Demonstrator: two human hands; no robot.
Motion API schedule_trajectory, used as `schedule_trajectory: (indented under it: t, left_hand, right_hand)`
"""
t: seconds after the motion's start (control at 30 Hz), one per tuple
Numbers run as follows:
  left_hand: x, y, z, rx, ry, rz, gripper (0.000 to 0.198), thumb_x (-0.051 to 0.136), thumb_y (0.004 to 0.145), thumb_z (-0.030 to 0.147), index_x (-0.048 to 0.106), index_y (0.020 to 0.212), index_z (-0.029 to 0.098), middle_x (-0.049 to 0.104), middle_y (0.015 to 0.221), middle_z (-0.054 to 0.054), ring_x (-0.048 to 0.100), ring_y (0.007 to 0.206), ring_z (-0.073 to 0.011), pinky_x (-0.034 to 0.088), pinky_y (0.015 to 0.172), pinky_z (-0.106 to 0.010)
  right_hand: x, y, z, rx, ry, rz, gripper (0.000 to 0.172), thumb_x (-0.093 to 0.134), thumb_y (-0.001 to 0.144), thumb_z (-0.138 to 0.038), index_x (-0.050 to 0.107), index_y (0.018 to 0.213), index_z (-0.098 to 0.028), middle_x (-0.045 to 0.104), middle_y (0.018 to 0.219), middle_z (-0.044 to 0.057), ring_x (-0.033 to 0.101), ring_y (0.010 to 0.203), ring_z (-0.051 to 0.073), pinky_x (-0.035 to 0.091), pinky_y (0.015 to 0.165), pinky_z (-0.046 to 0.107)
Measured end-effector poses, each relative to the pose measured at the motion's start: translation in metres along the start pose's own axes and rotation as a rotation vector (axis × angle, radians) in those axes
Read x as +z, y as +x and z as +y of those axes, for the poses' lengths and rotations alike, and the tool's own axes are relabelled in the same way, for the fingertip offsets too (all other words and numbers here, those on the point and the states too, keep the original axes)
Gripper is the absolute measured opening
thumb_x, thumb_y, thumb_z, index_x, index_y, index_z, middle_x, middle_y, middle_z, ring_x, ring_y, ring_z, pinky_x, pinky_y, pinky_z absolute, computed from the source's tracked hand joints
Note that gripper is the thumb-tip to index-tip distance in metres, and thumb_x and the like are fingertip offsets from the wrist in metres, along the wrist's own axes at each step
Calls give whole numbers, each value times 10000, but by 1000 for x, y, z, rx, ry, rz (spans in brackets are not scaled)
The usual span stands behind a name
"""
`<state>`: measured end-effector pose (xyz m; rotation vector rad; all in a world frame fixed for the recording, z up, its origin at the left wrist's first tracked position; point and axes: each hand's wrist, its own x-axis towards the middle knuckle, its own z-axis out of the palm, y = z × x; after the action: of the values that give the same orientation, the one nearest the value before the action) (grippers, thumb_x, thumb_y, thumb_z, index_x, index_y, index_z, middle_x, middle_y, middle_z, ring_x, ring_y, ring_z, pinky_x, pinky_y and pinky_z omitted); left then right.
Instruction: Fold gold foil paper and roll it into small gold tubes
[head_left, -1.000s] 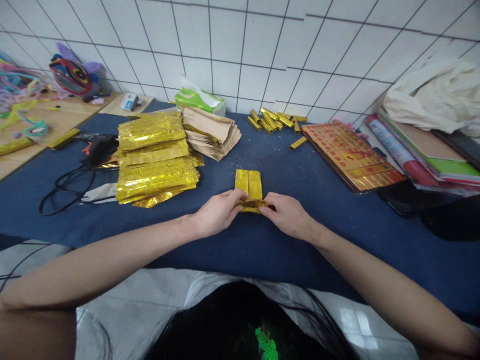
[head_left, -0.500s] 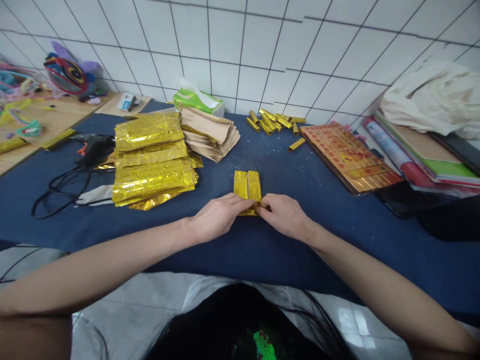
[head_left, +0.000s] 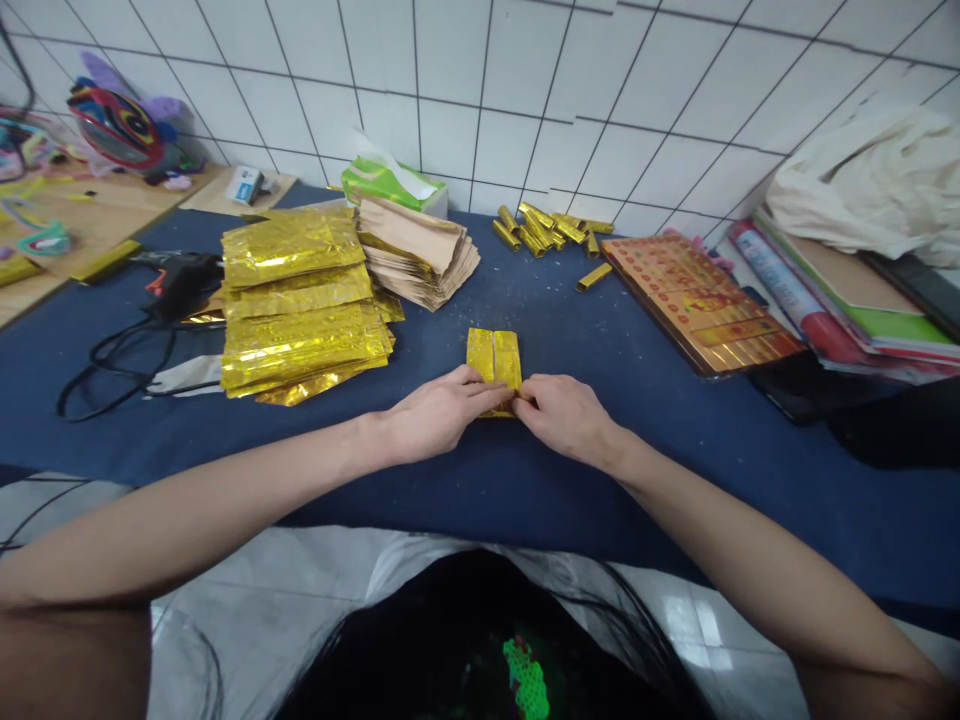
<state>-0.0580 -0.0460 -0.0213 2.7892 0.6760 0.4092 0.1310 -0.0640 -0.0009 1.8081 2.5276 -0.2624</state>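
Note:
A folded piece of gold foil paper (head_left: 493,356) lies on the blue table cover (head_left: 585,340) in front of me. My left hand (head_left: 436,412) and my right hand (head_left: 564,417) meet at its near end, fingertips pinching and rolling that edge. Both hands are closed on the paper. The near end is hidden under my fingers.
A stack of gold foil sheets (head_left: 300,300) and a stack of brown paper (head_left: 416,255) sit left of centre. Several rolled gold pieces (head_left: 544,232) lie by the tiled wall. A red-gold printed pack (head_left: 697,305), books (head_left: 840,300), a glue gun with cable (head_left: 176,290) and a tissue box (head_left: 386,185) surround them.
My hands have kept rolling the near end away from me, so less of the gold paper shows. The view has shifted slightly.

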Motion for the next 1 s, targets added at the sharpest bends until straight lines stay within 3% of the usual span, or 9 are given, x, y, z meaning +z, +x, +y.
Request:
schedule_trajectory:
  t: [0.57,0.83,0.93,1.0]
  left_hand:
    - [-3,-2,-4,61,1,-75,504,371,783,2,466,1252,161,491,1310,-81,433,1164,-195,384,971,-378]
    - [-3,-2,-6,91,62,-101,486,385,778,14,481,1242,120,493,1300,-115,429,1146,-211,367,979,-372]
    - [-3,-2,-6,93,72,-94,482,382,780,16,482,1239,124,497,1295,-110,438,1130,-204,367,978,-366]
    - [-3,-1,-6,93,75,-93,475,386,784,24,484,1237,129,500,1293,-106,440,1131,-201,366,979,-365]
  right_hand:
    - [1,1,-5,1,-52,-10,304,367,844,-222,642,739,-148,669,781,91,616,724,194,392,624,284]
    - [2,-4,4,104,-51,-20,328,372,860,-299,635,710,-173,669,709,75,613,665,199,356,554,288]
    - [3,-11,6,98,-79,52,303,392,861,-328,627,744,-177,663,717,60,605,642,194,347,532,289]
    - [3,-18,5,77,-98,173,303,386,873,-323,624,763,-172,661,763,61,602,664,190,365,545,294]
